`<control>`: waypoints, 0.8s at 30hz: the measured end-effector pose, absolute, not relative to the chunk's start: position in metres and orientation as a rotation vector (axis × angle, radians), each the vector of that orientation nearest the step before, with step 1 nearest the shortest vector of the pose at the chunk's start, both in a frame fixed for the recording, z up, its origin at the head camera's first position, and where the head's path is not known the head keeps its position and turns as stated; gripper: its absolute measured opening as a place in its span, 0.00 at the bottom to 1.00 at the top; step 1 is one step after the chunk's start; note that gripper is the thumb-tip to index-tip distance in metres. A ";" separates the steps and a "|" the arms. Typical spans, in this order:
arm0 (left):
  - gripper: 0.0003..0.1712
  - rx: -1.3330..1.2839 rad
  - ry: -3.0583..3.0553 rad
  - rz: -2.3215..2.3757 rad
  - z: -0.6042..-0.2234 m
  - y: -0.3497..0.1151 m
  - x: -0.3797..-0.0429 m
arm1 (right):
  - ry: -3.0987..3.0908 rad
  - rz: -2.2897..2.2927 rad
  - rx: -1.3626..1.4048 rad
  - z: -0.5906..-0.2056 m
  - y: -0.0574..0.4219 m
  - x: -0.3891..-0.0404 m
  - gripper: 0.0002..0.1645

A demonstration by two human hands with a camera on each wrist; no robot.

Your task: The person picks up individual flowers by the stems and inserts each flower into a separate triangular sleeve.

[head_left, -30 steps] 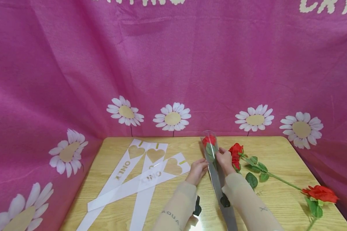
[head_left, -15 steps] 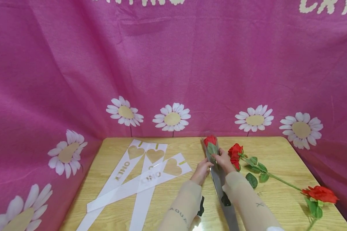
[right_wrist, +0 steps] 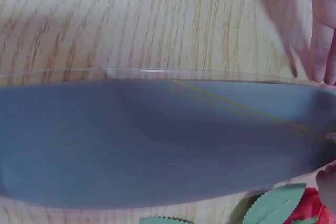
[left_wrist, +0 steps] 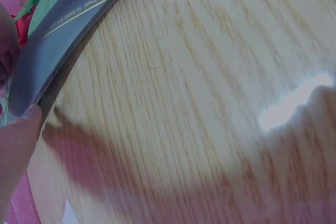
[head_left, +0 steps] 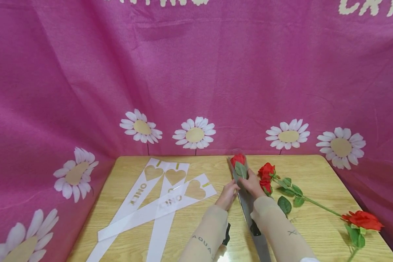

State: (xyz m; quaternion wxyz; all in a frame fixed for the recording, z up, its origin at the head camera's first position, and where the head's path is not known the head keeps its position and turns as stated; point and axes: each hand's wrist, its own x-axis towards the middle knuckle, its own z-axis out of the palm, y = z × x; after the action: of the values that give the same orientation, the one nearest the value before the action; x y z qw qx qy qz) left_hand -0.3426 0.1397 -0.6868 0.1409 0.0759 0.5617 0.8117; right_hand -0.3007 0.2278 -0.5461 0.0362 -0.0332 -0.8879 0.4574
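A red rose (head_left: 238,159) with a green leaf (head_left: 240,170) lies inside a long plastic flower sleeve (head_left: 261,247), which has a clear face and a grey back with a thin gold line of print. My left hand (head_left: 227,195) pinches the sleeve's left edge below the bloom; its thumb (left_wrist: 31,116) shows on that edge in the left wrist view. Opposite it, my right hand (head_left: 253,183) grips the sleeve's right side, fingers over the front just under the leaf. The rose's stem is mostly hidden by the hand and sleeve.
Two loose red roses (head_left: 266,174) (head_left: 362,220) with leafy stems lie on the wooden table (head_left: 308,171) to the right. Several white sleeves with gold hearts (head_left: 175,176) overlap at the left. A pink daisy-printed cloth (head_left: 196,72) hangs behind the table.
My right hand's fingers have come left, over the sleeve's front below the leaf. My left hand has shifted slightly right and down. The rose and sleeve top have turned a little.
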 end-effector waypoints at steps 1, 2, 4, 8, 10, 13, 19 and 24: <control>0.32 0.197 1.674 2.316 -0.690 0.140 -0.345 | -2.714 1.390 -0.104 -0.547 0.227 -0.300 0.31; 0.31 0.182 1.748 2.289 -0.698 0.141 -0.349 | -2.697 1.370 -0.100 -0.547 0.226 -0.300 0.31; 0.29 0.113 1.898 2.228 -0.716 0.143 -0.356 | -2.664 1.310 -0.081 -0.548 0.223 -0.299 0.32; 0.20 0.042 2.248 2.152 -0.738 0.133 -0.363 | -2.592 1.096 0.003 -0.549 0.211 -0.299 0.31; 0.13 0.067 2.378 2.121 -0.718 0.120 -0.354 | -2.533 1.005 0.078 -0.553 0.203 -0.300 0.27; 0.06 0.085 2.591 1.981 -0.652 0.097 -0.324 | -2.428 0.946 0.220 -0.564 0.191 -0.301 0.17; 0.03 0.067 2.946 1.586 -0.570 0.062 -0.289 | -2.552 1.033 0.272 -0.573 0.168 -0.291 0.10; 0.06 0.037 3.118 1.390 -0.584 0.036 -0.304 | -2.549 1.112 0.329 -0.599 0.161 -0.296 0.12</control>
State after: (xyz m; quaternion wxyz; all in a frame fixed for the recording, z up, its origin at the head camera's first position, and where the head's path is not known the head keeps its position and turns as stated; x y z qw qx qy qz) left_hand -0.3039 0.0364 -0.5838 -0.1355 0.0107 0.9049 0.4034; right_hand -0.2963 0.1605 -0.5987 0.1701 0.1157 -0.8970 0.3913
